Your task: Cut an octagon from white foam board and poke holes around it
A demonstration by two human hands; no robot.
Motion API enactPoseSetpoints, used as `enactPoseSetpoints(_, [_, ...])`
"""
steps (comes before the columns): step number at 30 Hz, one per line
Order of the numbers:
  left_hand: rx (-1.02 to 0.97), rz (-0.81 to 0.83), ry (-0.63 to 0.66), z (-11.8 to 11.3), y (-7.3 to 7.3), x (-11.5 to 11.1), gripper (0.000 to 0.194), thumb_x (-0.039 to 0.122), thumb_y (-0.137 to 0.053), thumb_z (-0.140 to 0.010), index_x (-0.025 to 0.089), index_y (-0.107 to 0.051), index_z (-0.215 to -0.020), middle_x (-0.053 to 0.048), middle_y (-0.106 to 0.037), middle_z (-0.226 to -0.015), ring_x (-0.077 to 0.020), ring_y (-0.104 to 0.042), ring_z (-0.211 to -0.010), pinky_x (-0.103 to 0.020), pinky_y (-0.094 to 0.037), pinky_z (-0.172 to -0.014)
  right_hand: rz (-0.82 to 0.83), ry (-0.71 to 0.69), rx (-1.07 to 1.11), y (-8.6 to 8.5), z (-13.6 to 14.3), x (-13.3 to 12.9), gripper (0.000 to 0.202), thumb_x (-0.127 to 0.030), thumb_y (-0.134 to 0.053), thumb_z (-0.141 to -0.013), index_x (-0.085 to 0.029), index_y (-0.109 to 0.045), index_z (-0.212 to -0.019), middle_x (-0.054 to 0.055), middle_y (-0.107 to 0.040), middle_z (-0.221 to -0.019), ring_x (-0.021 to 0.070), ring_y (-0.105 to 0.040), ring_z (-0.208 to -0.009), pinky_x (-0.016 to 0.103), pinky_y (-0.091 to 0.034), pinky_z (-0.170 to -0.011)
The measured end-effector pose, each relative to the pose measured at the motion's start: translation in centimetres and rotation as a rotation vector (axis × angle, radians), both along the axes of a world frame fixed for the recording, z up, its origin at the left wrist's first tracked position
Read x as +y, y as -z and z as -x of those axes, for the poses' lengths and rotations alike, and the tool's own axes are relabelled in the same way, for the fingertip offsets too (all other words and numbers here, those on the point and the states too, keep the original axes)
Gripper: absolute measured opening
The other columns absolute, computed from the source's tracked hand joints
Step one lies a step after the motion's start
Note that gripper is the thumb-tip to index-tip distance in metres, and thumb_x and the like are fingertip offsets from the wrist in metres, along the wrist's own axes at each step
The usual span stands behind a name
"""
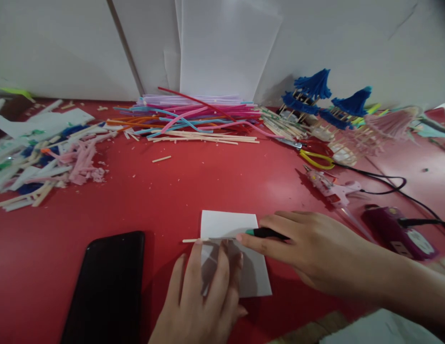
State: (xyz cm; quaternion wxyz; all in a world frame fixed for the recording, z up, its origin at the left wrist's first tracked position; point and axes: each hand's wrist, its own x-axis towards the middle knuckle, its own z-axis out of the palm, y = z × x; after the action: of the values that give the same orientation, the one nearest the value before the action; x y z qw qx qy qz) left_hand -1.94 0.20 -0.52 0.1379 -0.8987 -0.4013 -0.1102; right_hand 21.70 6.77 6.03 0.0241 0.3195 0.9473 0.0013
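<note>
A thin wooden stick [189, 241] lies across a white rectangular card [229, 222] on the red table, its left end jutting past the card's edge. My left hand [204, 291] holds the stick down with its fingertips, fingers slightly bent. In my right hand [301, 243] is a craft knife [267, 233] with a black handle and a green part near the front. Its thin blade reaches left along the stick, close to my left fingertips. Whether the blade has entered the wood I cannot tell.
A black phone [107, 286] lies at left. Scraps [79, 157] are heaped behind it. Coloured pipe cleaners [200, 112] and wooden sticks [208, 137] lie at the back. Yellow-handled scissors [317, 160], a glue gun [331, 188] and small blue-roofed models [311, 91] are at right.
</note>
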Motion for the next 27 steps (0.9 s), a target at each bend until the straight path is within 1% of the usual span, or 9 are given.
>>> enactPoseSetpoints(4, [0.008,0.002,0.008,0.0,0.0,0.0,0.052,0.055,-0.053,-0.09,0.023,-0.057,-0.131,-0.006,-0.052,-0.14,-0.0406,-0.048,-0.12,-0.053,-0.044,-0.091,-0.002,0.005,-0.011,-0.1,-0.4,0.0,0.055,-0.009,-0.051,-0.083,-0.03,-0.055,-0.134,0.008,-0.069,-0.098,0.0183,-0.064,-0.071,0.029,-0.048,-0.058])
enactPoseSetpoints(7, [0.005,0.009,0.011,0.0,0.0,0.0,0.05,0.055,-0.053,-0.09,0.023,-0.058,-0.129,-0.005,-0.053,-0.14,-0.0408,-0.049,-0.119,-0.054,-0.044,-0.091,-0.004,0.003,-0.032,-0.2,-0.8,0.0,0.06,-0.007,-0.052,-0.081,-0.03,-0.054,-0.136,0.008,-0.069,-0.098,0.0188,-0.065,-0.07,0.029,-0.049,-0.057])
enactPoseSetpoints(13, [0.001,0.013,0.003,0.0,-0.1,0.0,0.056,0.059,-0.058,-0.086,0.025,-0.058,-0.13,-0.006,-0.053,-0.141,-0.0411,-0.05,-0.118,-0.054,-0.044,-0.091,0.002,0.004,-0.067,-0.3,-1.8,-0.2,0.065,-0.004,-0.055,-0.075,-0.029,-0.056,-0.135,0.008,-0.069,-0.093,0.0215,-0.067,-0.068,0.031,-0.052,-0.053])
enactPoseSetpoints(17, [0.007,0.032,0.002,0.0,-0.2,0.1,0.052,0.053,-0.059,-0.087,0.026,-0.056,-0.131,-0.006,-0.052,-0.142,-0.0414,-0.05,-0.119,-0.054,-0.044,-0.091,0.031,0.015,-0.076,-0.2,-2.2,-0.2,0.067,-0.002,-0.052,-0.074,-0.03,-0.055,-0.135,0.008,-0.069,-0.093,0.0202,-0.067,-0.069,0.031,-0.053,-0.057])
enactPoseSetpoints(23, [0.004,0.03,0.005,0.1,-0.1,0.2,0.045,0.047,-0.051,-0.093,0.025,-0.055,-0.132,-0.004,-0.052,-0.143,-0.0413,-0.049,-0.119,-0.054,-0.044,-0.09,0.042,0.018,-0.079,-0.5,-2.7,-0.1,0.066,0.0,-0.045,-0.079,-0.031,-0.053,-0.137,0.007,-0.068,-0.089,0.018,-0.065,-0.067,0.029,-0.051,-0.057])
enactPoseSetpoints(25, [0.002,0.032,0.009,0.1,-0.1,0.2,0.045,0.045,-0.05,-0.093,0.024,-0.054,-0.133,-0.005,-0.051,-0.144,-0.0415,-0.049,-0.119,-0.055,-0.044,-0.09,0.035,0.017,-0.081,-0.5,-2.9,-0.2,0.063,-0.001,-0.044,-0.082,-0.031,-0.054,-0.136,0.006,-0.067,-0.087,0.0169,-0.064,-0.065,0.028,-0.051,-0.056])
enactPoseSetpoints(27, [0.001,0.032,0.013,0.1,-0.1,0.2,0.047,0.041,-0.051,-0.093,0.022,-0.051,-0.136,-0.006,-0.05,-0.144,-0.0422,-0.048,-0.119,-0.055,-0.044,-0.09,-0.003,0.035,-0.072,-0.5,-3.2,-0.4,0.058,-0.005,-0.043,-0.086,-0.035,-0.055,-0.134,0.003,-0.067,-0.086,0.0145,-0.061,-0.063,0.026,-0.049,-0.056])
